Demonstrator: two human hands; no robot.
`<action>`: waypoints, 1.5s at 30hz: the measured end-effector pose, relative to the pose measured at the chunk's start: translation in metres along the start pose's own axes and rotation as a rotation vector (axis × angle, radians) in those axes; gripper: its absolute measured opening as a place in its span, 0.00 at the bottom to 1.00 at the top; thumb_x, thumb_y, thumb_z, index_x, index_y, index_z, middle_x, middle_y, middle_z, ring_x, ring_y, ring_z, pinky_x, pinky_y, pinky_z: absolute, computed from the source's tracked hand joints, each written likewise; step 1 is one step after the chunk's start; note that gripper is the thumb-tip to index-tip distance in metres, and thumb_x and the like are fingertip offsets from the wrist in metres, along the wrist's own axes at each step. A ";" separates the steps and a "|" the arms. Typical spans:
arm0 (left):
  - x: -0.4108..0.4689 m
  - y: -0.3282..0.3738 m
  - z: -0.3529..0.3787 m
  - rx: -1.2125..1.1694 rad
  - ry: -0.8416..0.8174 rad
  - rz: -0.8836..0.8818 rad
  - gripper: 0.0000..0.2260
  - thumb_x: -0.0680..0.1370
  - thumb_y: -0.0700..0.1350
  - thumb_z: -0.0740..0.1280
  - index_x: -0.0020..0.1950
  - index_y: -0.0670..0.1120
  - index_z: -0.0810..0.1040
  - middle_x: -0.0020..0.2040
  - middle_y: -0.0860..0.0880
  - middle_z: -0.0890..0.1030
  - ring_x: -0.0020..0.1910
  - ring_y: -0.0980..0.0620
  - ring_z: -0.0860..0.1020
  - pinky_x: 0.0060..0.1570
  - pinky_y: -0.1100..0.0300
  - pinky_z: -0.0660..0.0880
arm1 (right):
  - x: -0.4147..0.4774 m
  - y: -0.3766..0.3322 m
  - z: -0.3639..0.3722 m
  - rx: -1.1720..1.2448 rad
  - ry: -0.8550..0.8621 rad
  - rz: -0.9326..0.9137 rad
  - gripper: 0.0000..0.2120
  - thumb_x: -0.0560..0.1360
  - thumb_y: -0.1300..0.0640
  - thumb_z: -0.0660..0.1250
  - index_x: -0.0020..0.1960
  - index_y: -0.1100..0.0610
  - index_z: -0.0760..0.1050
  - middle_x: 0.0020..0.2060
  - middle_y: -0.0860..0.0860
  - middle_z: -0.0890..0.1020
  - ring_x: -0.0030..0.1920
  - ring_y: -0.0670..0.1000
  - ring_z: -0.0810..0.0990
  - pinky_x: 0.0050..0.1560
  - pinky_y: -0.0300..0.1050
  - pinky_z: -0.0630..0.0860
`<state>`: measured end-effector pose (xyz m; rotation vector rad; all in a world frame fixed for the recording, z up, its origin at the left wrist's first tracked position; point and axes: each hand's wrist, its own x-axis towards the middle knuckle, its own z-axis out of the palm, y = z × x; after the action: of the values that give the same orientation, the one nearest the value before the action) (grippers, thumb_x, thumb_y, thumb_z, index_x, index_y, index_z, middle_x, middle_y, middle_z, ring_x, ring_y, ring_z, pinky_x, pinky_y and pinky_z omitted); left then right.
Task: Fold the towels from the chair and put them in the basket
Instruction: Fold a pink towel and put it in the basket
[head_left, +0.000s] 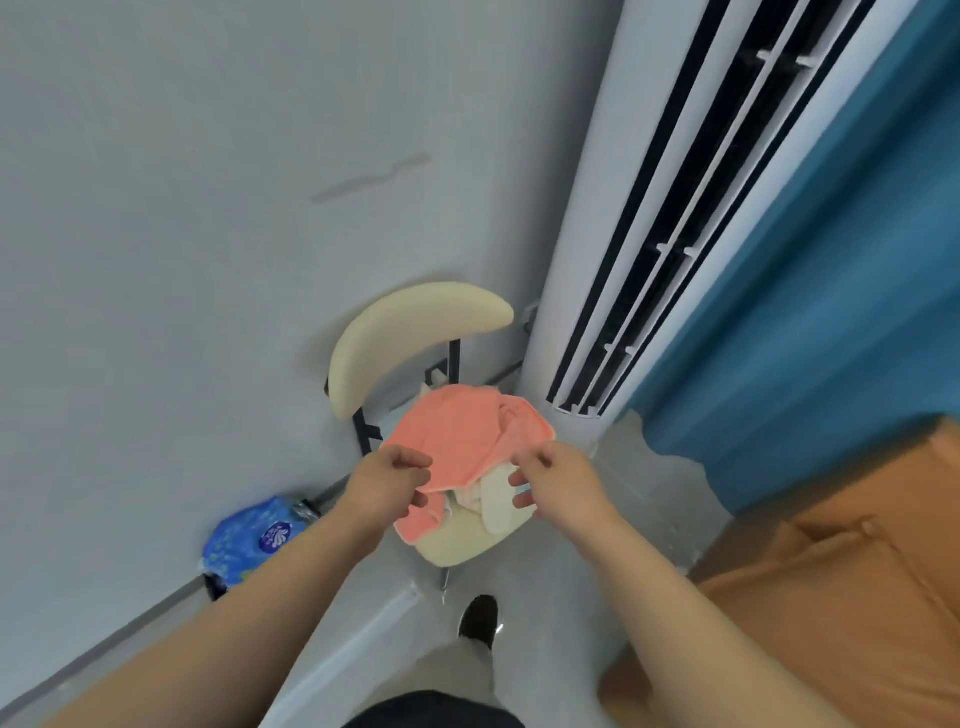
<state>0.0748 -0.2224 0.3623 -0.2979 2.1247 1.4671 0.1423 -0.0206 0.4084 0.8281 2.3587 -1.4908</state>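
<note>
Nr me: my dark shoe (479, 621) on the pale floor, w/ an orange upholstered cushion (841, 582) off to my R. Both forearms reach fwd over the seat.

My left hand (390, 480) has fingers curled, pinching the near edge of the salmon-pink terry towel (457, 434). My right hand (557, 480) nips the same edge further along btwn thumb & forefinger, far as I can see; its lower fingers are looser, just beside the cream cloth (493, 501) underneath. Hands are set apart on one hem on purpose, I'd say: two grip pts let me lift the towel off flat & spread it for folding instead of dragging the whole pile.

The towel lies crumpled on top of the heap, on the seat of the cream padded chair (457, 551), partly draped over the seat's L side. Not lifted clear yet. The chair's curved cream backrest (415, 332) is beyond it, by the grey wall.

L of the chair, on the floor vs the wall: a blue printed plastic pack (249, 540). R of the chair: a tall white tower air-con unit (582, 260) w/ dark slots, then a teal wall panel (831, 270).

The basket isn't in view, so can't say where it is. Task is at an early step: first towel being picked up.
</note>
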 end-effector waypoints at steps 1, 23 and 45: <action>0.016 0.006 0.004 -0.013 0.030 -0.015 0.06 0.79 0.38 0.68 0.53 0.45 0.81 0.49 0.46 0.83 0.36 0.50 0.81 0.35 0.59 0.73 | 0.018 -0.001 -0.011 -0.028 -0.006 -0.015 0.11 0.83 0.54 0.60 0.52 0.56 0.80 0.45 0.50 0.85 0.39 0.52 0.87 0.44 0.48 0.79; 0.158 0.095 0.172 -0.132 0.449 -0.217 0.05 0.78 0.37 0.67 0.51 0.45 0.81 0.48 0.47 0.83 0.34 0.51 0.82 0.34 0.59 0.73 | 0.318 0.004 -0.123 -0.644 -0.527 -0.329 0.08 0.79 0.59 0.63 0.53 0.59 0.80 0.44 0.53 0.82 0.44 0.54 0.80 0.43 0.46 0.74; 0.255 -0.134 0.278 0.428 0.666 -0.174 0.09 0.80 0.42 0.65 0.58 0.49 0.81 0.59 0.51 0.77 0.48 0.51 0.76 0.51 0.57 0.72 | 0.450 0.211 0.066 -1.093 -0.566 -1.032 0.19 0.78 0.48 0.66 0.67 0.49 0.71 0.59 0.54 0.71 0.59 0.58 0.73 0.51 0.51 0.73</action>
<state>0.0087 0.0112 0.0436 -0.8728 2.7675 0.8403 -0.1101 0.1414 0.0062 -1.0165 2.5601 -0.2365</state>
